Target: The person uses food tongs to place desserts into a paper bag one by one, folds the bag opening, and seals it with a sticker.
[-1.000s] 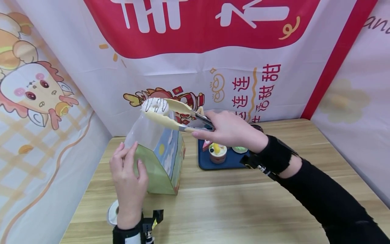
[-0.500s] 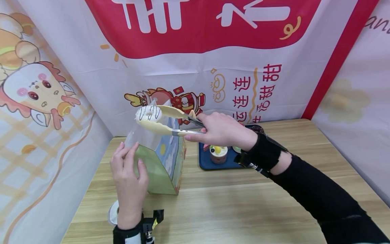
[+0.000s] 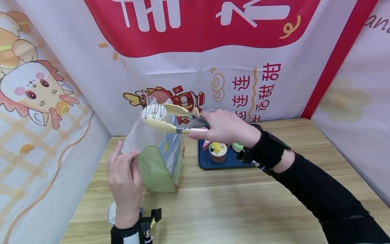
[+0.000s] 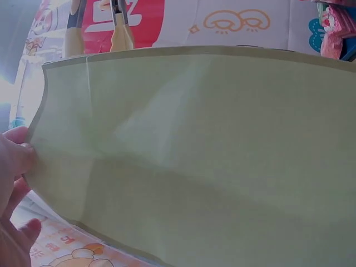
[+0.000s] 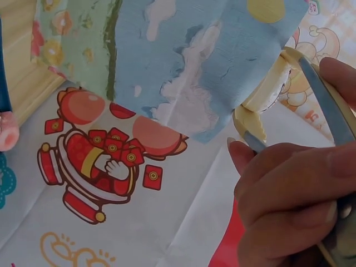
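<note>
My right hand (image 3: 223,127) grips a pair of tongs (image 3: 192,130) with cream-coloured tips. Between those tips is a white-iced donut (image 3: 154,112) with dark drizzle, over the mouth of a paper bag (image 3: 158,169). The bag stands upright, green on its side panel, with a painted sky on the front (image 5: 183,61). A whitish translucent liner (image 3: 137,135) sticks up from its top. My left hand (image 3: 126,184) pinches the bag's upper edge, as the fingers (image 4: 16,158) in the left wrist view show. In the right wrist view, the donut (image 5: 270,92) is close beside the bag's top edge.
A dark blue tray (image 3: 223,165) behind and right of the bag carries a fruit-topped cupcake (image 3: 218,154) and other sweets, partly hidden by the right arm. A white round object (image 3: 111,213) lies behind the left wrist. Printed cloth walls enclose the wooden table (image 3: 231,206).
The tongs and donut dipped lower and left, then shifted slightly back right. My left fingers have moved at the bag's edge, and its top corner has shifted a little right.
</note>
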Motion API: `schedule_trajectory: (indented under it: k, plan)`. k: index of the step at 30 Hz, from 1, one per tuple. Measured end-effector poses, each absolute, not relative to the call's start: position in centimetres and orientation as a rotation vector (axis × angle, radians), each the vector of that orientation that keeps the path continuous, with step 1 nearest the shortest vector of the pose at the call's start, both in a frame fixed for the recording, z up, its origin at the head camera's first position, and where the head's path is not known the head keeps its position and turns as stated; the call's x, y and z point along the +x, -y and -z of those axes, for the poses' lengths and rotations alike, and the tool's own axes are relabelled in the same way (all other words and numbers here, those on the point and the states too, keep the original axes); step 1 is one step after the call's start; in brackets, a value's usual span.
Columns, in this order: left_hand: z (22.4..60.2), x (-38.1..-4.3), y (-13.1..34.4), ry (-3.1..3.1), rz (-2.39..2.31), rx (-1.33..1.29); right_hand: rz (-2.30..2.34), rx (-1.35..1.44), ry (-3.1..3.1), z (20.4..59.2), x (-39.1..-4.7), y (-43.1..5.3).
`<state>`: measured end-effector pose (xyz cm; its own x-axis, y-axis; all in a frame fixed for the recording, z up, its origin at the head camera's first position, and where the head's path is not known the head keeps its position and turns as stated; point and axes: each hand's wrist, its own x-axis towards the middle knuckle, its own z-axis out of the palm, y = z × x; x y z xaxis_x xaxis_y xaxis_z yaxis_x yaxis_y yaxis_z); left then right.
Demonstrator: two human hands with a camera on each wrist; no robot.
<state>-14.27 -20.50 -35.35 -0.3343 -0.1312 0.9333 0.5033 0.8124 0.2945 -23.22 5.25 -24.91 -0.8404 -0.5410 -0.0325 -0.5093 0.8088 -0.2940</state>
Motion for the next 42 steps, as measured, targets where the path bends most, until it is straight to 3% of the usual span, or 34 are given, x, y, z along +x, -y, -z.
schedule_trajectory:
  k: [16, 42]
  plan:
    - [35.4, -14.1, 19.8, 1.871, 0.650, -0.327, 0.355, -0.858, -2.931, 25.1, -25.4, -5.7]
    - [35.3, -14.2, 19.1, 1.848, 0.679, -0.335, 0.430, -0.819, -2.925, 25.6, -26.3, -5.6]
